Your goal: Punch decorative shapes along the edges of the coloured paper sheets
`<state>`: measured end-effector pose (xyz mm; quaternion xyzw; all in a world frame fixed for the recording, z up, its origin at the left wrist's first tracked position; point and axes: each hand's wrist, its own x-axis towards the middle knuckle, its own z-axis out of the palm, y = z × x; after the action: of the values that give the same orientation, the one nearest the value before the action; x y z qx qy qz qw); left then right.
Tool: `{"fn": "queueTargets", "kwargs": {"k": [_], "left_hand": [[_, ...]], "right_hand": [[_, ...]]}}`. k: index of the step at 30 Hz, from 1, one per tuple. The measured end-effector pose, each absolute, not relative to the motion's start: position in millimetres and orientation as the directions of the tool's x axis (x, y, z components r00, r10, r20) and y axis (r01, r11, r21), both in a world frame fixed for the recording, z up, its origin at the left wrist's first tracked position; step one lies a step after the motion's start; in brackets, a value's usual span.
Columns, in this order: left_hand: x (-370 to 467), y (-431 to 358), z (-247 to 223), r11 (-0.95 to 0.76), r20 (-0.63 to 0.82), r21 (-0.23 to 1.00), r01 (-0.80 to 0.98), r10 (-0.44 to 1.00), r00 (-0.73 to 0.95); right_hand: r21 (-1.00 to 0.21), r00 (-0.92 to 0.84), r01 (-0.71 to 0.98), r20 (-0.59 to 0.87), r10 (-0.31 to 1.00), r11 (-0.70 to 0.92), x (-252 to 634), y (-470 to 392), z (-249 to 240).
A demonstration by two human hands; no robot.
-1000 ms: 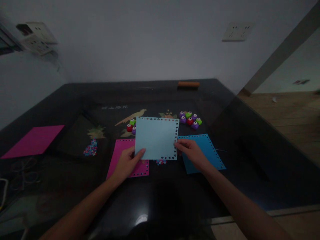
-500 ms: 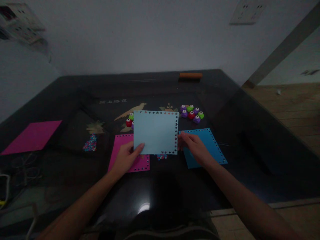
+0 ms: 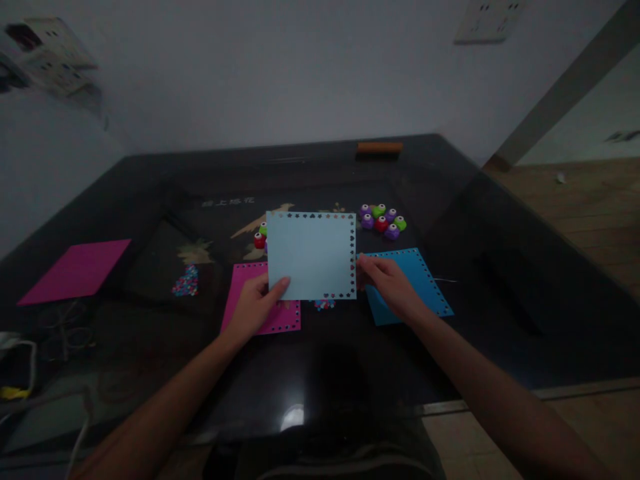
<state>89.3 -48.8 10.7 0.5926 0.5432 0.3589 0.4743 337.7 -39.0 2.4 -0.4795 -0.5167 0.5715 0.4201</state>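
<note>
A pale blue sheet of paper (image 3: 313,257) is held up over the table, with small shapes such as stars and hearts punched along its top, right and part of its bottom edge. My left hand (image 3: 257,303) grips its lower left corner, thumb on the front. At the right edge, my right hand (image 3: 383,280) has its fingers pressed together, partly behind the sheet. Below lie a pink punched sheet (image 3: 275,320) on the left and a darker blue punched sheet (image 3: 407,283) on the right. Tiny punched-out bits (image 3: 324,304) show under the lower edge.
Purple, green and red craft punches (image 3: 383,223) cluster behind on the right; a few more (image 3: 260,240) are partly hidden by the sheet. At left are a plain pink sheet (image 3: 77,270) and a pile of coloured bits (image 3: 187,281). A brown bar (image 3: 379,147) lies at the back.
The whole view has shifted slightly. Both hands still hold the pale blue sheet in nearly the same pose over the table.
</note>
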Motion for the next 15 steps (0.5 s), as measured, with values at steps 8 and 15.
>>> {"fn": "queueTargets", "kwargs": {"k": [8,15], "left_hand": [[89.1,-49.2,7.7,0.029,-0.082,0.948,0.316,0.984,0.157],[88.9,-49.4,7.4,-0.029,-0.053,0.919,0.394,0.980,0.194]], "right_hand": [[-0.993,-0.189,0.054,-0.111,0.976,-0.102,334.8,-42.5,7.0],[-0.990,-0.181,0.093,-0.124,0.976,-0.109,334.3,-41.3,1.9]]}}
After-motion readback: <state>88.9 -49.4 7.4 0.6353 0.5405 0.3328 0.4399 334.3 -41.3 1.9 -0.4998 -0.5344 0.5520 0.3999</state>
